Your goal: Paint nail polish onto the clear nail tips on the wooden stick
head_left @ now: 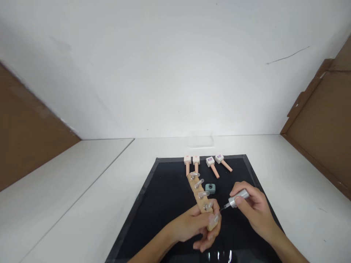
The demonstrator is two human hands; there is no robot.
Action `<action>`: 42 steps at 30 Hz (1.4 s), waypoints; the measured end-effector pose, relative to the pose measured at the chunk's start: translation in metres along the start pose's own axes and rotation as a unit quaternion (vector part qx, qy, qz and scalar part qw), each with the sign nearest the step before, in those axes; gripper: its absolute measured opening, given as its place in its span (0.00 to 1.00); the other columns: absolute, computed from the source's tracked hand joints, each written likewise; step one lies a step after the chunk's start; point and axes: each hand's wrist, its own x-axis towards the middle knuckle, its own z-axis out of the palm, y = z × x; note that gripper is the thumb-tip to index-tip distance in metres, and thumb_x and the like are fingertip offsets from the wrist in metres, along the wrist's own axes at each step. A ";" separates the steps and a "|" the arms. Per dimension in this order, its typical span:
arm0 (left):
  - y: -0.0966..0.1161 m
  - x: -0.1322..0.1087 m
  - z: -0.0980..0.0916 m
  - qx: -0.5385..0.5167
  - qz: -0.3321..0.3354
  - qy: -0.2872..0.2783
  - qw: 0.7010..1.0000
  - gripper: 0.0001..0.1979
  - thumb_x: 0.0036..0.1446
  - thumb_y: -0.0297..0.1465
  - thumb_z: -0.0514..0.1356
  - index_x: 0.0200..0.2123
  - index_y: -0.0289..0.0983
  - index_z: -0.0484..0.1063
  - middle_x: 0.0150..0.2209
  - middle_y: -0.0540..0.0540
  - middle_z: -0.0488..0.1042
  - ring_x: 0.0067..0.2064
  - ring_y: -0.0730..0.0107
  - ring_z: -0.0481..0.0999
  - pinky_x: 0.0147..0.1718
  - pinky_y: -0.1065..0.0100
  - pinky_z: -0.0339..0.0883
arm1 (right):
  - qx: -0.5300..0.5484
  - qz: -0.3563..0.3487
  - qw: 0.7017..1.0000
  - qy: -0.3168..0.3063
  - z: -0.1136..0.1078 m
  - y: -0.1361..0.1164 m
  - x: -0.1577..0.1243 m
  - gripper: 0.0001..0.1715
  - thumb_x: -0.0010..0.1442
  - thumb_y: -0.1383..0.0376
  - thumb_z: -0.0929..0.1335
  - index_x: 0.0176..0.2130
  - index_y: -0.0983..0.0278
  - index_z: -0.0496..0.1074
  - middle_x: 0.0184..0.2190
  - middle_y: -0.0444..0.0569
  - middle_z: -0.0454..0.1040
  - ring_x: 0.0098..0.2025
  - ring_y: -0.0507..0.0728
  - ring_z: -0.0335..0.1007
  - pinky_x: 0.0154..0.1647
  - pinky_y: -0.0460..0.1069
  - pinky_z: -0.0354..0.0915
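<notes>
The left hand [195, 223] is closing its thumb and fingers around the near end of a tan display strip [203, 202], with the lower fingers curling loosely. The thumb is pressing beside the nearest of five clear nail tips [203, 194], which are sitting on round metal studs along the strip. The strip is slanting past the left side of a small teal bottle [210, 188], running from beyond it to the near side of it.

To the right of the teal bottle and nearer, the right hand [257, 210] is pinching a silver-capped brush [239, 198] between thumb and fingers, with no gap around the cap. Its dark bristles are pointing at the nearest nail tip; whether they are touching cannot be told.

The teal bottle is showing a dark open neck. Beyond it, four white polish bottles [210, 161] with peach caps are lying in a row, two to its left and two above and to its right, their caps pointing nearer. A black mat [167, 197] is spreading beneath the teal bottle, covering part of the white counter [74, 197]. Farthest beyond the teal bottle, a clear plastic tray [201, 146] is resting before a white wall [164, 73].
</notes>
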 end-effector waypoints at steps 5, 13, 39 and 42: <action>-0.001 0.000 -0.002 -0.013 0.011 -0.011 1.000 0.14 0.56 0.38 0.60 0.30 0.37 0.57 0.19 0.56 0.65 0.12 0.83 0.62 0.06 0.85 0.53 | 0.118 0.037 0.992 -0.034 -0.001 0.009 -0.003 0.14 0.58 0.53 0.68 0.33 0.61 0.73 0.20 0.42 0.67 0.18 0.48 0.59 0.17 0.42 0.56; 0.001 0.001 -0.005 -0.046 0.037 -0.035 0.998 0.08 0.60 0.33 0.55 0.32 0.37 0.59 0.20 0.55 0.65 0.13 0.83 0.63 0.07 0.85 0.54 | 0.214 -0.004 0.970 -0.113 -0.001 0.011 -0.001 0.09 0.59 0.56 0.68 0.33 0.59 0.73 0.23 0.41 0.64 0.23 0.49 0.58 0.24 0.44 0.56; 0.002 0.002 -0.005 -0.074 0.044 -0.047 0.995 0.06 0.62 0.34 0.53 0.34 0.39 0.61 0.21 0.54 0.65 0.14 0.82 0.61 0.08 0.84 0.53 | 0.082 -0.068 0.984 -0.143 0.000 -0.001 0.002 0.08 0.57 0.71 0.68 0.36 0.57 0.71 0.28 0.42 0.63 0.26 0.51 0.60 0.25 0.45 0.58; 0.002 0.002 -0.005 -0.074 0.046 -0.048 0.995 0.06 0.62 0.34 0.52 0.33 0.38 0.61 0.21 0.54 0.65 0.13 0.83 0.60 0.08 0.84 0.53 | 0.068 -0.070 0.985 -0.140 0.000 -0.002 0.003 0.12 0.55 0.74 0.67 0.36 0.57 0.71 0.28 0.42 0.63 0.26 0.51 0.61 0.25 0.45 0.58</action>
